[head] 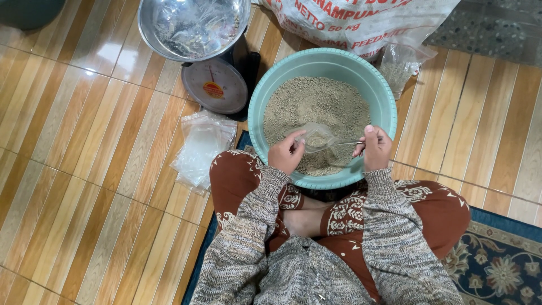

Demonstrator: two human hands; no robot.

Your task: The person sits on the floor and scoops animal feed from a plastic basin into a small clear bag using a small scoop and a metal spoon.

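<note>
Teal basin (381, 96) of grain sits before the knees; left hand (285, 153) grips a clear bag (314, 137) partly filled, right hand (375, 148) clenches a spoon (345, 143). Empty bags (203, 148) wait left.

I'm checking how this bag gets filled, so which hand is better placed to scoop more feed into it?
The right hand, probably. It grips what looks like a spoon pointing at the mouth of the clear bag, just above the feed in the teal basin. The left hand is busy holding the bag open.
</note>
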